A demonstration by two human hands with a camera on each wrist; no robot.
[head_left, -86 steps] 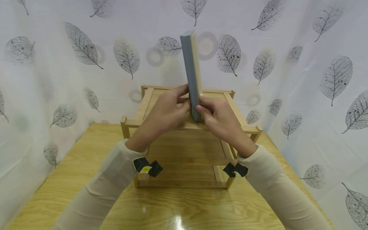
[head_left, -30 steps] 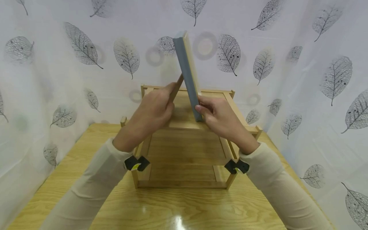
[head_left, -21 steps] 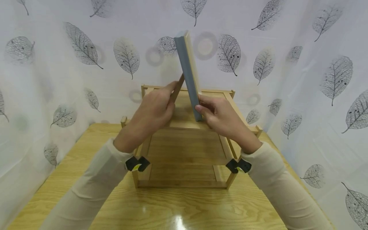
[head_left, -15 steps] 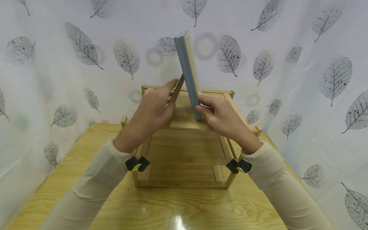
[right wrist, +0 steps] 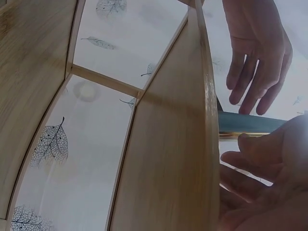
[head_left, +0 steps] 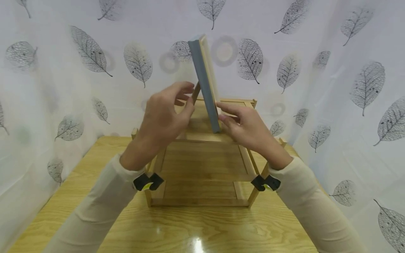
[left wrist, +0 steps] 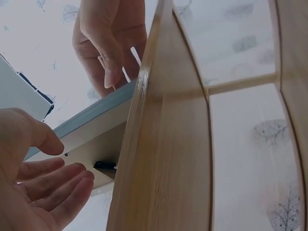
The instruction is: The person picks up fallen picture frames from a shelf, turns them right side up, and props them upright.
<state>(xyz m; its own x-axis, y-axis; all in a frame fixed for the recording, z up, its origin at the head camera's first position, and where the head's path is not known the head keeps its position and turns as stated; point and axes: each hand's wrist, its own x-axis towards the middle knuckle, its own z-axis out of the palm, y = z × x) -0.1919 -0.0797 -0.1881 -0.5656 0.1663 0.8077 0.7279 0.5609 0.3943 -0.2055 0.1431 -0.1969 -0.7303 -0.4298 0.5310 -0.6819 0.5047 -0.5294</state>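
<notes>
A picture frame point(head_left: 204, 84) with a blue edge stands edge-on on the upper board of a wooden rack point(head_left: 202, 202), its top tilted left. From its left side a brown support leg point(head_left: 196, 92) slants down. My left hand point(head_left: 161, 112) is beside that leg, thumb and fingers loosely bent and spread; contact is hard to tell. On the other side, my right hand point(head_left: 248, 124) has its index finger and thumb at the frame's lower right edge without a curled grip. In the left wrist view, the left hand point(left wrist: 43, 187) lies loose below the frame's back point(left wrist: 98, 149).
The two-tier rack stands on a wood-grain table point(head_left: 202, 232). A pale curtain point(head_left: 303, 28) with leaf prints surrounds the back and sides. Black wrist-worn cameras point(head_left: 148, 182) sit under both wrists, close to the rack's front.
Earlier both hands gripped the frame. The left hand then moved left to the support leg, which swung out, and has now loosened. The right hand's pinch has just eased, and the frame leans further left.
</notes>
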